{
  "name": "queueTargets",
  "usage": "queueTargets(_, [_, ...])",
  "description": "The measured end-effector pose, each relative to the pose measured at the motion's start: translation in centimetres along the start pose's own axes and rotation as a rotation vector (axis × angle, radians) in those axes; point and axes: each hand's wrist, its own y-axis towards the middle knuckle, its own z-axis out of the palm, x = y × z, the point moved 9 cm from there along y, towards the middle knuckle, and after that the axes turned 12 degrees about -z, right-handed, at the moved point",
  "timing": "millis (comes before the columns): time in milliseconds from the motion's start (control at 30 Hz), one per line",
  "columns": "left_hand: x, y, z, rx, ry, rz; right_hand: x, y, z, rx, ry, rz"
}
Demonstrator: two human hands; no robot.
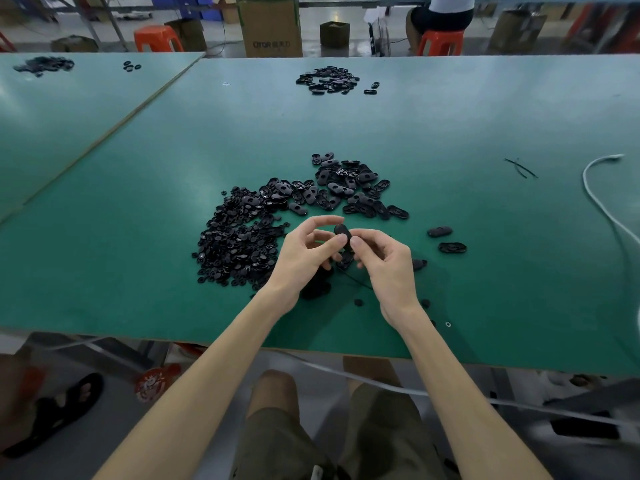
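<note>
While held above table (138, 237), right hand (384, 261) pinches black oval part (342, 231); left hand (304, 258) apparently too.

Small black oval plastic piece (342, 231), pinched above green table (138, 237).

Both hands meeting at mid-line.
Left hand (304, 252) and right hand (385, 263) curl inward, thumb and forefinger tips pinching.

A big green table (450, 116) sits in the middle. Behind the table, a brown cardboard box (270, 26) and orange stools (157, 38) stand on a shiny grey floor (346, 12). Left of the table is another green table (69, 109).
</note>
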Motion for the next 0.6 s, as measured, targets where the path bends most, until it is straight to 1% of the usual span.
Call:
queueTargets(100, [0.0,-0.1,-0.1,0.028,0.001,0.039,0.1,-0.1,0.2,0.021,-0.023,-0.011])
queueTargets(233, [1.0,0.2,-0.9,-0.016,-0.094,-0.016,0.1,0.0,0.1,0.011,0.021,0.001])
queueTargets(333, [1.4,0.3,-1.1,-0.004,-0.172,-0.04,0.1,0.0,0.0,-0.009,0.036,0.008])
queueTargets(600, [1.0,0.5,-0.6,0.111,-0.109,-0.057,0.2,-0.1,0.0,-0.022,0.116,0.001])
